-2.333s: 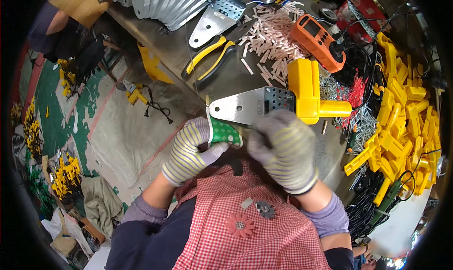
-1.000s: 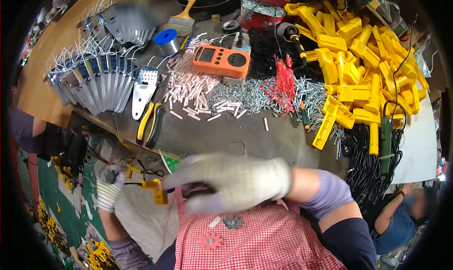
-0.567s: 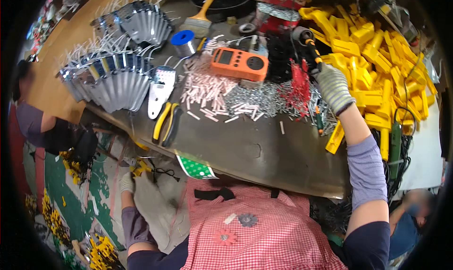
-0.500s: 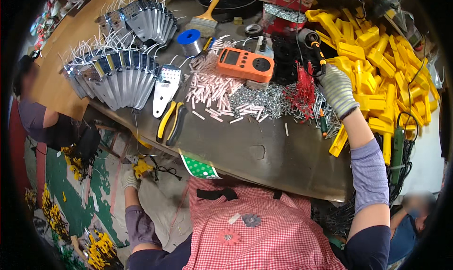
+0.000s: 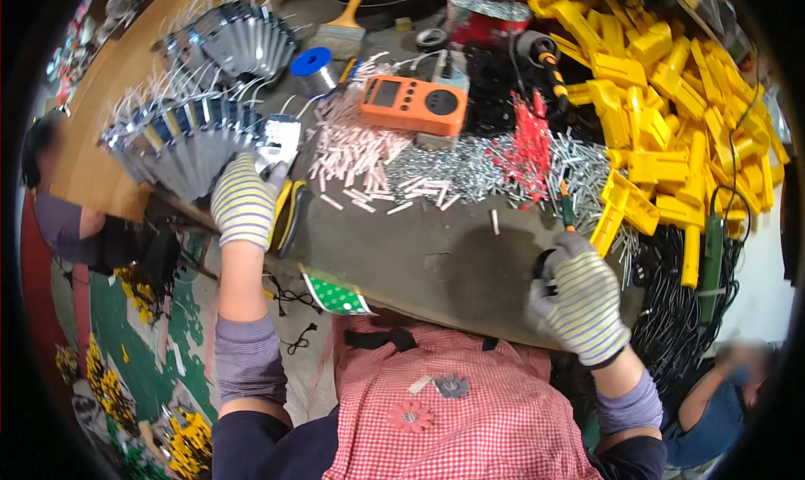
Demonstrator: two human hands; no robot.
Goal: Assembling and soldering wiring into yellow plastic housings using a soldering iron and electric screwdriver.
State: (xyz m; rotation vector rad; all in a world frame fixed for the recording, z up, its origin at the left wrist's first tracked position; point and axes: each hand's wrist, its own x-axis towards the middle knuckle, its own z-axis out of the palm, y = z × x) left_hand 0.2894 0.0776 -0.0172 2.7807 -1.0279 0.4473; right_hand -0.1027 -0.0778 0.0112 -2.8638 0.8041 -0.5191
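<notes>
Head view: left hand [image 5: 243,205] grasping metal plate [image 5: 277,142]; right hand [image 5: 579,300] clenched on screwdriver [image 5: 566,207]; pliers [image 5: 289,216] beside.

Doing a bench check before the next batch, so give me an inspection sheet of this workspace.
Surface: dark metal bench top, bare only near its front edge.
Job's things: perforated metal plate under left hand; screwdriver in right hand.
Clutter: orange meter, yellow plastic housings, white sleeves, metal pins, yellow pliers, brush.
Hands: both gloved.
Cables: black wires at right edge.
Surroundings: other people on both sides.
</notes>
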